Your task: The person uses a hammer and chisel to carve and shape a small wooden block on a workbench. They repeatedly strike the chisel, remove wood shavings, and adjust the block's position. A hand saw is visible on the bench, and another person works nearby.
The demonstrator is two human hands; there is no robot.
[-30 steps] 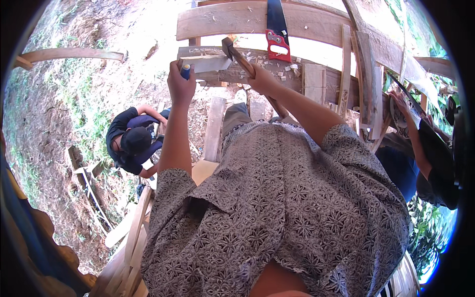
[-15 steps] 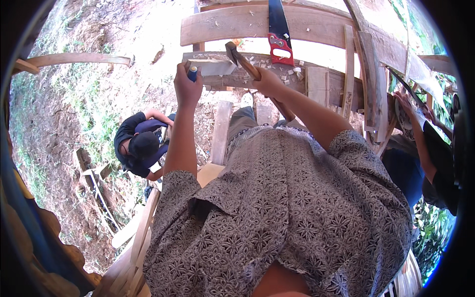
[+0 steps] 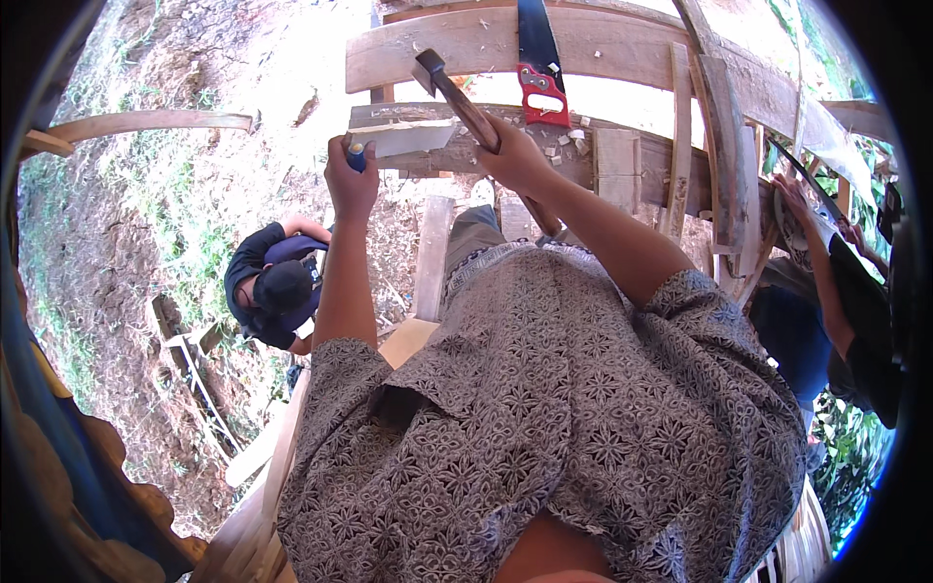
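1. Since the earlier frame, the metal-headed tool [image 3: 468, 114] has risen and swung leftward, its head now farther above the pale wood piece [image 3: 413, 139].
2. Left: a crouching co-worker [image 3: 277, 284] in dark clothes and a black cap, on rough earth with grass.
3. Left hand [image 3: 352, 183]: forearm extended almost straight forward, fist upright, fingers curled closed around a short blue handle [image 3: 357, 157] with a pale, rounded end. Whether these fingers also press the wood cannot be told.
4. Centre: the wood piece, smooth-faced, long and slant-ended, lies beside the left fist on a weathered plank [image 3: 466, 154]; its upper edge is lighter and rough.
5. Right hand [image 3: 515, 157]: forearm angled inward, fingers wrapped around the tool's brown wooden shaft, whose butt slants back toward the body; the dark metal head points up and left.
6. Right: a handsaw [image 3: 542, 97], dark-bladed with a looped red grip, lies across the planks near small, angular wood chips [image 3: 579, 146].
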